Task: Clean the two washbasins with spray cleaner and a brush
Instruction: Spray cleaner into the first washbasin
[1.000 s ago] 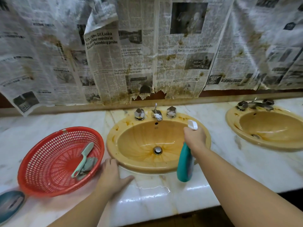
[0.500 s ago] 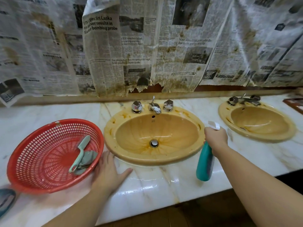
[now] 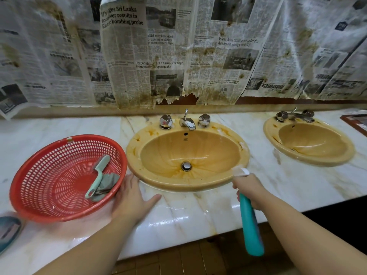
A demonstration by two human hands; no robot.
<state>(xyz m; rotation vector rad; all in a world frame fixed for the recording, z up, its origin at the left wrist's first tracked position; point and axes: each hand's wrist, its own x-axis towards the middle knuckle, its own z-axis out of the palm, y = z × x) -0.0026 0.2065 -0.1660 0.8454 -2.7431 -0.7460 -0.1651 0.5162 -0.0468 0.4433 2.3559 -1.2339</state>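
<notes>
Right hand (image 3: 248,188) grips the light, slick spray bottle (image 3: 251,227) by its neck, beside the near washbasin (image 3: 139,167); left hand (image 3: 133,197) lies flat on the desk (image 3: 198,215).

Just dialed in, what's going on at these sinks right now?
A person stands at a marble counter with two stained yellow washbasins. The right hand grips a teal spray bottle, its nozzle aimed at the near basin. The left hand rests flat on the counter between that basin and a red basket. The brush lies in the basket, untouched. The far basin looks equally stained.
</notes>
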